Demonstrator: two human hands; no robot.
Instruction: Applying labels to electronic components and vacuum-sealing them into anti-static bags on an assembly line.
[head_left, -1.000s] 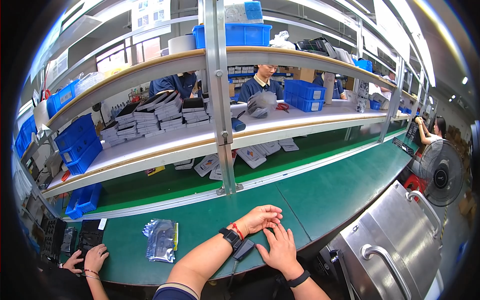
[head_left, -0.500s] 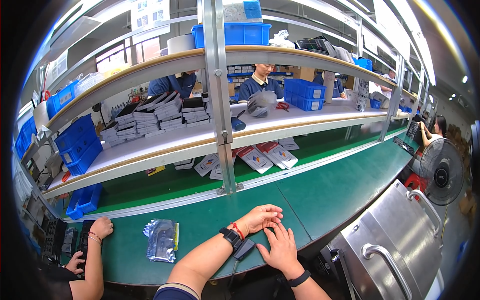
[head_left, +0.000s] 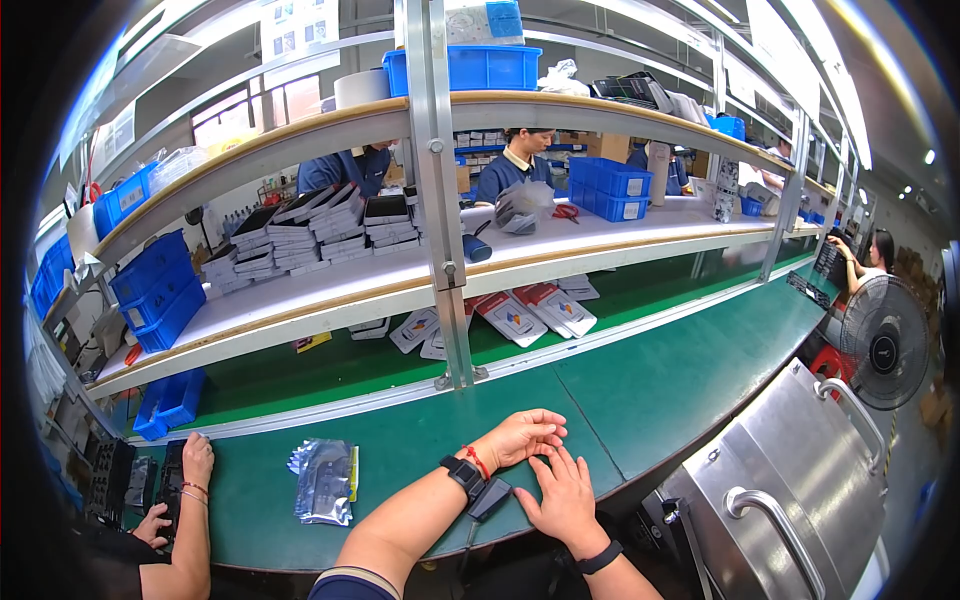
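My left hand hovers or rests over the green workbench, palm turned inward, its fingers loosely bent and holding nothing. Just below it is my right hand, with fingers stretched and thumb apart, also holding nothing. The fingertips of both hands come close together; whether they touch, I cannot tell. A black device with a cable lies against my left wrist, beside a watch and a red bracelet. To the left of my forearm, a stack of silvery plastic bags with a yellow edge lies on the bench.
At left a co-worker's hands handle a black tray. A metal post carries shelves with stacked white boxes and blue bins. Red-and-white packages lie under the shelf. At right stand a steel cabinet and a fan.
My two hands stay in place. The co-worker's hand at left has shifted slightly along the black tray, and the person at far right has raised an arm.
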